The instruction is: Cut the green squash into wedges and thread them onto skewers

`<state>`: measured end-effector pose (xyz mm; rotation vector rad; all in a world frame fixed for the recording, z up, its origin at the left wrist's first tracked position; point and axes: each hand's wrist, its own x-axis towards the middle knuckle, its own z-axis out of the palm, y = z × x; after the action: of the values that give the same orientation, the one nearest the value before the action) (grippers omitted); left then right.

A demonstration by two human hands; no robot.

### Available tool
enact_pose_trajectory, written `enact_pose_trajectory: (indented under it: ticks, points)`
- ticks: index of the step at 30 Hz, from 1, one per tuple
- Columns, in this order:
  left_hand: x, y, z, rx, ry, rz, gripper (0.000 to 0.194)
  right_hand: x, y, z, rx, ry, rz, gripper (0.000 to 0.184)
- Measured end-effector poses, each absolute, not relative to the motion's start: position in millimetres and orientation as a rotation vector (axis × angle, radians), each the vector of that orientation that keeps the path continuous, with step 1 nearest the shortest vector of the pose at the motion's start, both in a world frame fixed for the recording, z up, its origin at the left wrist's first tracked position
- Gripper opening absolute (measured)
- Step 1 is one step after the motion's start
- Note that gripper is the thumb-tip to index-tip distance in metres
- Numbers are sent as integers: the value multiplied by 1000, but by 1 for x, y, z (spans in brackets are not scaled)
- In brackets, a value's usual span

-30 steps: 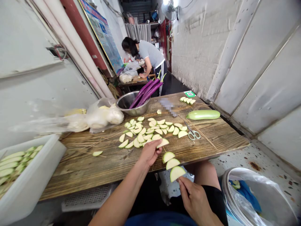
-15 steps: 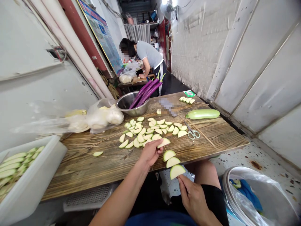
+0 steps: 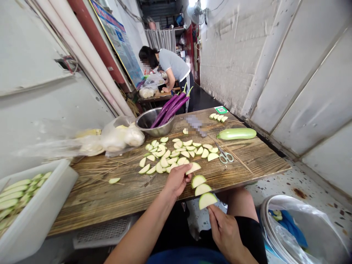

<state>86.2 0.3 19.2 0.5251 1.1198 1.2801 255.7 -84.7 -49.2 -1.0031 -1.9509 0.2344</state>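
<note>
My left hand [image 3: 177, 179] pinches a half-moon zucchini slice [image 3: 194, 168] at the tip of a thin wooden skewer. The other end of that skewer is gripped by my right hand [image 3: 226, 228], with three zucchini slices [image 3: 202, 189] threaded in a row above the fingers. Most of the stick is hidden by the slices and the hand. Just beyond my left hand, a spread of loose zucchini slices [image 3: 174, 154] lies on the wooden table [image 3: 129, 198]. A whole zucchini [image 3: 237, 134] rests farther right.
Scissors [image 3: 226, 157] lie beside loose skewers [image 3: 239, 160]. Purple eggplants [image 3: 172, 109] lean in a metal bowl [image 3: 141, 124]. Filled skewers sit in a white tub [image 3: 52, 198] at left. A lined bucket [image 3: 266, 216] stands at right. Another person [image 3: 173, 64] bends over a table behind.
My left hand has shifted slightly right with its slice, bringing it closer to the slices on the skewer. My right hand has barely moved.
</note>
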Motion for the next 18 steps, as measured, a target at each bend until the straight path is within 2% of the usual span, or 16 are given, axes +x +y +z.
enact_pose_trajectory:
  ticks: [18]
  points:
    - [94,-3,24,551,1124,1254,27,256,-84,-57,-1014,-1972,176,19]
